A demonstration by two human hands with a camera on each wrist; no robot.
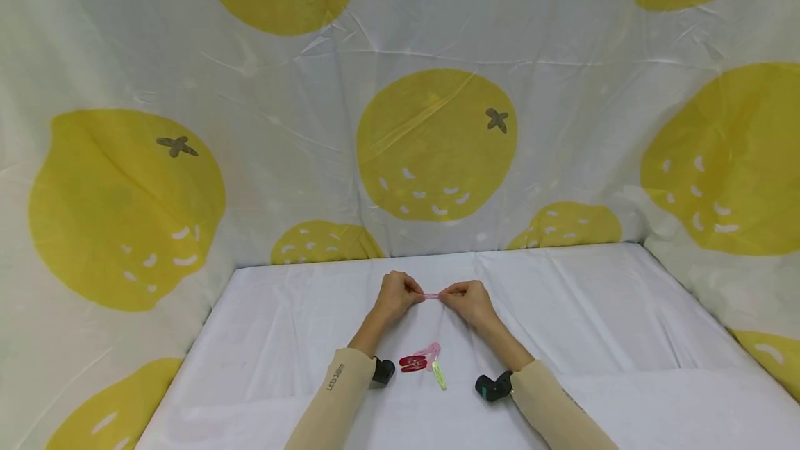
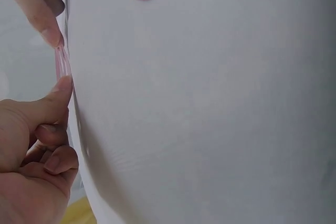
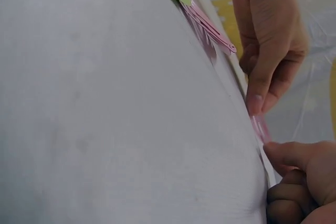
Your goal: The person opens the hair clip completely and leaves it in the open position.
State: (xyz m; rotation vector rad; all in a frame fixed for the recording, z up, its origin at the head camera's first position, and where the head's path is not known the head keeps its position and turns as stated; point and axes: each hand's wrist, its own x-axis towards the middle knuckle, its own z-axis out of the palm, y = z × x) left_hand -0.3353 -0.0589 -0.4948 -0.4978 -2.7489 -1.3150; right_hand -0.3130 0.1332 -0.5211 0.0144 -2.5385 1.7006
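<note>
A pink snap hair clip [image 1: 431, 296] is stretched between both hands above the white table. My left hand [image 1: 398, 296] pinches one end between thumb and forefinger. The other end is pinched the same way by my right hand [image 1: 470, 303]. Up close in the left wrist view, the pink clip [image 2: 62, 62] looks long and slim, with its ends hidden under the fingertips. Nearer to me lie red snap clips [image 1: 413, 364], pink clips [image 1: 432, 349] and a light green clip [image 1: 439, 375], close together in a small group.
White cloth [image 1: 300, 339] with soft creases covers the table. Behind and at both sides hangs a curtain [image 1: 281, 123] printed with large yellow lemons. A dark wrist camera [image 1: 494, 387] sits by the right sleeve, and another [image 1: 383, 371] by the left sleeve, close to the red clips.
</note>
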